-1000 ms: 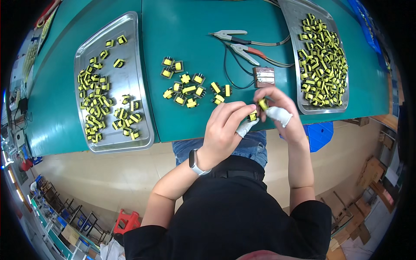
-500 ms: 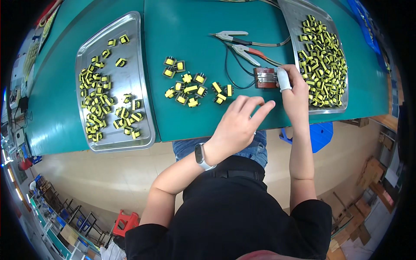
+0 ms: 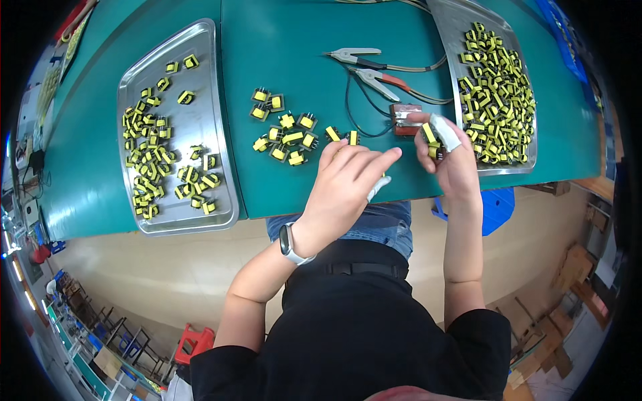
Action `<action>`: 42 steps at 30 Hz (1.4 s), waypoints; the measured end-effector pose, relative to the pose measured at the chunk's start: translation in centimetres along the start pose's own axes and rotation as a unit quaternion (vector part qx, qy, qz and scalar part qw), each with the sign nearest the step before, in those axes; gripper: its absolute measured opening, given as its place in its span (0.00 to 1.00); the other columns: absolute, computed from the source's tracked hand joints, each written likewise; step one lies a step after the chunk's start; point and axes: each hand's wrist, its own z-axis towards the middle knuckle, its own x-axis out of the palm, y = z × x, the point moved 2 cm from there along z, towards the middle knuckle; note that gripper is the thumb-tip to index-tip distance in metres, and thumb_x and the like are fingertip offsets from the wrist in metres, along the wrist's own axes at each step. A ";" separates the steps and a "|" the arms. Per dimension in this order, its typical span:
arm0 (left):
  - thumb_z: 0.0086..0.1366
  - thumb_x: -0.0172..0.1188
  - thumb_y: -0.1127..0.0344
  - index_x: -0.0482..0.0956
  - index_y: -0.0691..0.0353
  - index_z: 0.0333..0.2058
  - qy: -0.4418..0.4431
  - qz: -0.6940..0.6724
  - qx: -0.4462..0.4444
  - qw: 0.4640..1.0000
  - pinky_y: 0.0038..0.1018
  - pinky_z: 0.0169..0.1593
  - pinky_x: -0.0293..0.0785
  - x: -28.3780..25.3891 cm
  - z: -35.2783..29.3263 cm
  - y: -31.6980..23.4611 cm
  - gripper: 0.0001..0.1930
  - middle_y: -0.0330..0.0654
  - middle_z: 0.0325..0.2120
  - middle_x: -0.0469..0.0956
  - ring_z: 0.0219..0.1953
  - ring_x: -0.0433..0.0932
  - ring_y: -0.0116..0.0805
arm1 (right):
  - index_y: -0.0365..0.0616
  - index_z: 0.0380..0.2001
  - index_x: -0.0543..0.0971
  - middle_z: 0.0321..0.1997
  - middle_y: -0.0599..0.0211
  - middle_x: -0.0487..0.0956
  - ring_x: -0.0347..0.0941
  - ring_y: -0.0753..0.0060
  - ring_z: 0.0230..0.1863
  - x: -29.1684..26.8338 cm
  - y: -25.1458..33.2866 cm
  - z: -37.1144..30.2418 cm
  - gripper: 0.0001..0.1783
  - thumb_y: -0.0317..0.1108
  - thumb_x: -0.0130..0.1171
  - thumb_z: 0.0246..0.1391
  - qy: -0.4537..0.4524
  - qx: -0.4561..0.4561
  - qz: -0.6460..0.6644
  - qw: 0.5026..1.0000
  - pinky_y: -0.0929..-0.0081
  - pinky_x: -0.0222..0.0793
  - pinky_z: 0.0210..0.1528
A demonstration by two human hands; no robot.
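Observation:
My right hand [image 3: 449,155], with a white finger cot on one finger, is closed on small yellow-and-black transformers [image 3: 429,136]; at least two show between its fingers. It is just in front of the brown test block [image 3: 404,120], a fingertip over the block's metal contacts. My left hand [image 3: 344,179] is lowered palm down at the near edge of a loose transformer group [image 3: 293,138], covering part of it. Its fingers are bent, and its thumb wears a white cot. A tiny yellow spot shows beneath the index finger; what the hand holds is hidden.
At the left, a metal tray [image 3: 227,167] holds scattered transformers. Another metal tray [image 3: 461,100] at the right is heaped with them. Two clip leads, one with a black grip [image 3: 361,57] and one red [image 3: 388,79], lie beyond the test block. A blue stool [image 3: 495,210] stands below the table edge.
My right hand has drawn back from the test block toward me, and transformers now show in its fingers. My left hand has shifted left over the nearest loose transformers.

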 end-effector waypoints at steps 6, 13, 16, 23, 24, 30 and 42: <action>0.51 0.76 0.76 0.77 0.59 0.61 -0.152 -0.199 -0.031 0.968 0.41 0.59 0.71 -1.0 0.6 -0.1 0.35 0.38 0.45 0.86 0.48 0.83 0.40 | 0.45 0.47 0.76 0.35 0.72 0.76 0.67 0.84 0.25 2.0 -1.7 -1.4 0.27 0.61 0.51 0.71 0.100 0.038 0.063 0.992 0.85 0.58 0.22; 0.51 0.75 0.76 0.76 0.56 0.63 -0.120 -0.144 -0.007 0.982 0.44 0.63 0.69 -0.6 0.8 -0.2 0.38 0.41 0.56 0.80 0.56 0.78 0.46 | 0.44 0.46 0.80 0.34 0.75 0.79 0.72 0.87 0.24 3.8 -1.4 -1.9 0.14 0.36 0.69 0.60 0.060 -0.001 -0.046 0.997 0.88 0.63 0.25; 0.54 0.73 0.73 0.76 0.52 0.62 -0.048 -0.039 -0.065 0.996 0.44 0.64 0.66 -1.4 1.2 0.5 0.35 0.41 0.59 0.76 0.59 0.74 0.44 | 0.42 0.47 0.81 0.28 0.77 0.76 0.70 0.86 0.21 2.6 -1.4 -1.3 0.11 0.34 0.63 0.65 0.037 0.001 -0.105 0.994 0.85 0.58 0.22; 0.58 0.65 0.78 0.81 0.52 0.54 -0.002 0.084 -0.092 0.992 0.49 0.66 0.59 -1.2 0.2 1.6 0.24 0.35 0.51 0.79 0.57 0.74 0.41 | 0.42 0.47 0.82 0.28 0.76 0.76 0.68 0.86 0.22 0.3 0.5 -0.1 0.10 0.33 0.61 0.66 -0.081 -0.040 -0.191 0.977 0.83 0.55 0.24; 0.58 0.65 0.78 0.81 0.52 0.54 -0.002 0.082 -0.091 0.993 0.49 0.66 0.59 -1.2 0.3 1.7 0.24 0.35 0.51 0.79 0.57 0.74 0.41 | 0.42 0.47 0.82 0.29 0.76 0.75 0.67 0.86 0.22 -0.1 1.0 0.2 0.10 0.32 0.60 0.66 -0.099 -0.057 -0.231 0.966 0.83 0.56 0.24; 0.59 0.69 0.72 0.83 0.50 0.49 -0.033 0.078 -0.074 0.994 0.48 0.65 0.59 -1.0 0.6 1.9 0.19 0.31 0.44 0.81 0.51 0.77 0.35 | 0.40 0.45 0.84 0.22 0.76 0.75 0.67 0.87 0.19 -1.2 0.9 1.5 0.12 0.37 0.65 0.65 -0.180 -0.055 -0.390 0.901 0.81 0.57 0.22; 0.54 0.77 0.66 0.81 0.54 0.53 -0.138 -0.053 -0.077 0.986 0.45 0.64 0.70 -1.9 0.8 2.0 0.26 0.37 0.43 0.85 0.45 0.83 0.38 | 0.41 0.47 0.80 0.31 0.69 0.78 0.74 0.81 0.25 -0.7 0.7 0.8 0.14 0.40 0.62 0.67 -0.048 -0.030 -0.155 0.986 0.83 0.62 0.25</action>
